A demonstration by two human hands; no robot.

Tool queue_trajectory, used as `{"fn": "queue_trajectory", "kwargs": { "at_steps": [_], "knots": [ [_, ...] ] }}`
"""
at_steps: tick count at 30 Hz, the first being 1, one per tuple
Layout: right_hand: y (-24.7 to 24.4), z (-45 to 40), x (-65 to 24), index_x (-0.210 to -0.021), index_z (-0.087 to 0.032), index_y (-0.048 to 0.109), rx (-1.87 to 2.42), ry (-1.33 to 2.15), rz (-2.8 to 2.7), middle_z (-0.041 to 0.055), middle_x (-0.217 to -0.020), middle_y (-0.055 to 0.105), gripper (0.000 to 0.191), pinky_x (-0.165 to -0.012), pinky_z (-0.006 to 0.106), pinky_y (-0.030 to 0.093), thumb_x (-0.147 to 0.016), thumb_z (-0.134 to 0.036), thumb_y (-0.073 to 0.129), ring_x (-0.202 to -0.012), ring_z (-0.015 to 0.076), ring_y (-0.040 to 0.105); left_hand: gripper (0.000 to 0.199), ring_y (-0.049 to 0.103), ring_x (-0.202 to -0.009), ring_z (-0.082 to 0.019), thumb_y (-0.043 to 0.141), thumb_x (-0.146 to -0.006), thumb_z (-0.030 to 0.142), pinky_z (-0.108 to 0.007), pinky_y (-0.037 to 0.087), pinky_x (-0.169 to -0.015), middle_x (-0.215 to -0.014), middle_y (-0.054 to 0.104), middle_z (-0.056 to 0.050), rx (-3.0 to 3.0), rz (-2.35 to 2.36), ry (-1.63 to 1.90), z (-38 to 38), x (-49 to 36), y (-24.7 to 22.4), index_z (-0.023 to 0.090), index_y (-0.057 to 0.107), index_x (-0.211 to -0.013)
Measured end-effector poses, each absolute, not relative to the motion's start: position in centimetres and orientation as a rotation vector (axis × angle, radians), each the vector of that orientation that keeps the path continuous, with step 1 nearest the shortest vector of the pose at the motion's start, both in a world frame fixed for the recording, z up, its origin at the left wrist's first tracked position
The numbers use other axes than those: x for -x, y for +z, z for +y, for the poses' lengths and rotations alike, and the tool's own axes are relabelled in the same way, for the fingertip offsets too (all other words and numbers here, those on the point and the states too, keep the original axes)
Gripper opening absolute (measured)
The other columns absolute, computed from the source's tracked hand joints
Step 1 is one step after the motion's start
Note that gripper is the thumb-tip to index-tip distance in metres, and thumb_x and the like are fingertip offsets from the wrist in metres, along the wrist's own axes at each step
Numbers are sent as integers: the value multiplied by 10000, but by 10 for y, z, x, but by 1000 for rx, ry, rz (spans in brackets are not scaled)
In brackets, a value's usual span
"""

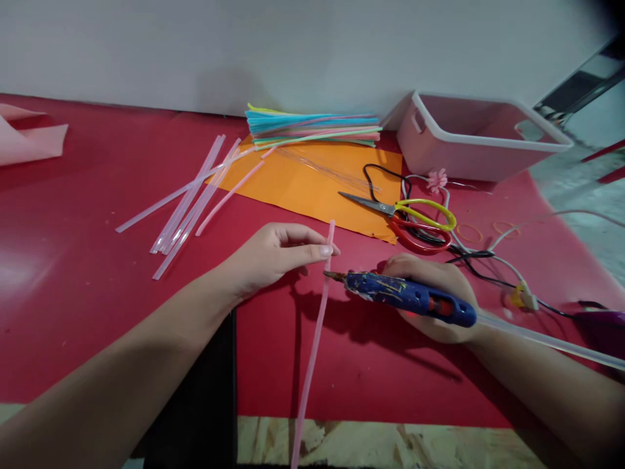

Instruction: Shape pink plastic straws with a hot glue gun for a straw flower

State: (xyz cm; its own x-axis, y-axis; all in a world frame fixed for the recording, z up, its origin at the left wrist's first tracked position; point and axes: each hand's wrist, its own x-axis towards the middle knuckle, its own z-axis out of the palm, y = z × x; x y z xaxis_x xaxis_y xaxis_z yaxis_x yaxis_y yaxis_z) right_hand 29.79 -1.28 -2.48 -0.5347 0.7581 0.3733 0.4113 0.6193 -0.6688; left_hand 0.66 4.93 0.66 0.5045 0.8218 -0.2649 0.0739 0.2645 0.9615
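My left hand [288,254] pinches a pink pipe cleaner [316,332] near its upper end, between thumb and fingers. The stem hangs down past the front edge of the table. My right hand [434,293] is wrapped round a blue hot glue gun [405,296], with a clear glue stick [547,339] running out of its back. The gun's nozzle [334,277] is at the pipe cleaner, just below my left fingertips; whether it touches, I cannot tell. My right fingers are partly hidden by the gun.
Scissors [385,207] with yellow and red handles lie on an orange sheet [293,185]. Behind are bundled pipe cleaners [312,127] and a plastic bin [469,156]. Several glue sticks [190,202] lie left. Cables [476,260], a pink pompom-like piece [437,180] and rubber bands [469,233] lie right.
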Motion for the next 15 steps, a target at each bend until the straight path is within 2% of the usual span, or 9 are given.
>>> {"fn": "queue_trajectory", "kwargs": {
  "at_steps": [7,15],
  "knots": [
    [-21,-18,-295,-1062,-261,661,1005,711,-2110,67,-911,729,174,-724,355,551,-925,-367,647,-780,219,683,64,601,-636,-72,876,-781,292,-195,455,-636,-734,776,18,-1221,942,620,50,-8,14,233,863,-802],
    [-23,-16,-295,-1051,-245,645,977,728,-2136,62,-887,713,176,-715,330,538,-956,-391,618,-760,198,658,47,639,-670,-86,885,-762,283,-202,467,-644,-777,807,7,-1157,938,593,51,-7,8,251,867,-791]
  ]
}}
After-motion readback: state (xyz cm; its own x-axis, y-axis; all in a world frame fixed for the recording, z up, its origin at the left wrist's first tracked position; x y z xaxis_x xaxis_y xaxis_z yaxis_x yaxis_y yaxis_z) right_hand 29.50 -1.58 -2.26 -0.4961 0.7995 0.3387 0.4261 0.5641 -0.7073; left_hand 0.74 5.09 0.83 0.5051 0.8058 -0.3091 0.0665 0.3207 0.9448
